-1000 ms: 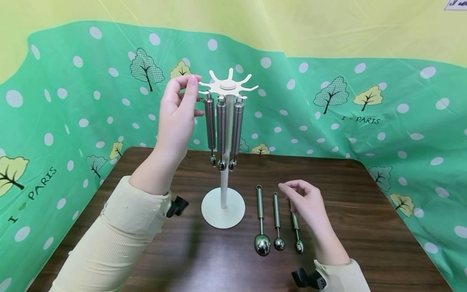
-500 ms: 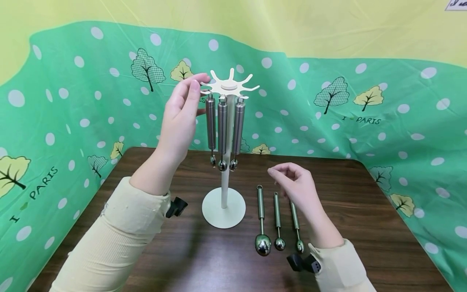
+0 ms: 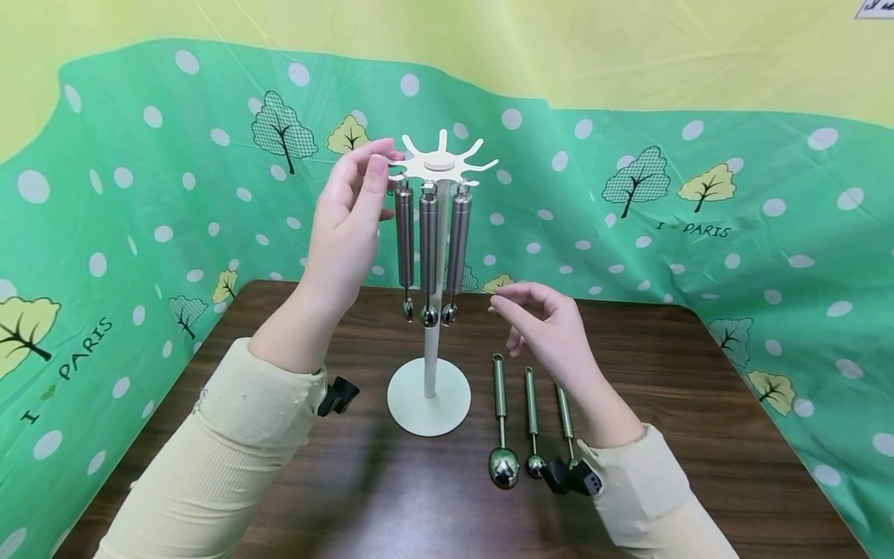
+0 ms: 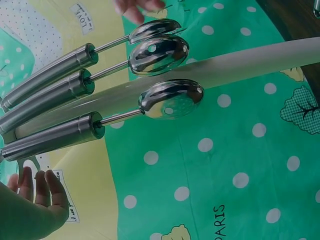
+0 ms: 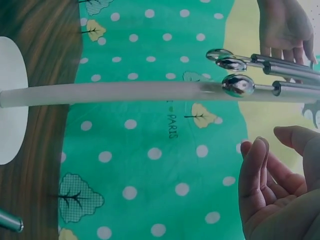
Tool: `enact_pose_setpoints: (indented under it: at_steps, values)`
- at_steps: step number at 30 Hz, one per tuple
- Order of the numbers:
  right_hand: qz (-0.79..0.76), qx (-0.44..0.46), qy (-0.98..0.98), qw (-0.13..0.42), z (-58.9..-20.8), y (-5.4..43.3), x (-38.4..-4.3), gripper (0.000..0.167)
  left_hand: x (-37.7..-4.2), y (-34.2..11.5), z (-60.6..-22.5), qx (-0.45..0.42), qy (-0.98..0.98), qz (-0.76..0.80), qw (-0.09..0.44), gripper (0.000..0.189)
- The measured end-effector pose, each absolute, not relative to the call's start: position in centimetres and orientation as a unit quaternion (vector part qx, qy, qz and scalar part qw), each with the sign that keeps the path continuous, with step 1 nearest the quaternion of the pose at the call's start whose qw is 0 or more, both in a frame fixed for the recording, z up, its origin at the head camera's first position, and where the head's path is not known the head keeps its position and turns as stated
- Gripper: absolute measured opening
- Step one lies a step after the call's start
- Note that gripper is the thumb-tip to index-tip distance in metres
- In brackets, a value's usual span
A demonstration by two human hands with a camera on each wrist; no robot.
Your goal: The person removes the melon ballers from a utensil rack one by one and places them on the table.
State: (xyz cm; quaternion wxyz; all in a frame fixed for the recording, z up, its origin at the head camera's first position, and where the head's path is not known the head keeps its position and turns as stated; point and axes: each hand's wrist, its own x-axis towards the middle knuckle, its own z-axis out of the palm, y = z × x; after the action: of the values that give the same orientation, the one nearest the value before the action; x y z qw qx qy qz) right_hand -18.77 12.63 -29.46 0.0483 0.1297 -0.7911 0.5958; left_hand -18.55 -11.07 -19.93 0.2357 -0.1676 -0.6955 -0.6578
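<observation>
Head view, centre: white rack [image 3: 431, 345] with three hanging steel spoons [image 3: 429, 241]; at its upper left, left hand [image 3: 342, 233], fingers loosely bent, cannot tell whether gripping; right of centre, right hand [image 3: 548, 330], fingers half bent, holding nothing; lower right, three lying spoons [image 3: 531, 411], rightmost half hidden by hand and wrist mount [image 3: 569, 476]; dark table [image 3: 698, 435]; polka-dot backdrop [image 3: 538, 175]; label [image 3: 878, 9] cut off, upper right

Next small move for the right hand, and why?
Probably raise the right hand to the handle of the rightmost hanging utensil. In the right wrist view the hand is empty and open; in the head view it sits lower and to the right of that utensil. The left hand, at the white stand, could likely steady it.
</observation>
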Motion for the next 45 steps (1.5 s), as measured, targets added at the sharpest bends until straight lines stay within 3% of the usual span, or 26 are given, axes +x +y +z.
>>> enact_pose_setpoints:
  at_steps: [29,45]
  values:
    - [0.622,0.199,-0.755,0.060,-26.2,9.3,-19.1,0.038,-17.8,-10.4,-20.2,-0.141,-0.715,-0.604,0.322,0.033]
    - [0.621,0.214,-0.749,0.092,-25.7,8.6,-18.5,0.021,-17.6,-10.3,-20.1,-0.145,-0.718,-0.589,0.341,0.031]
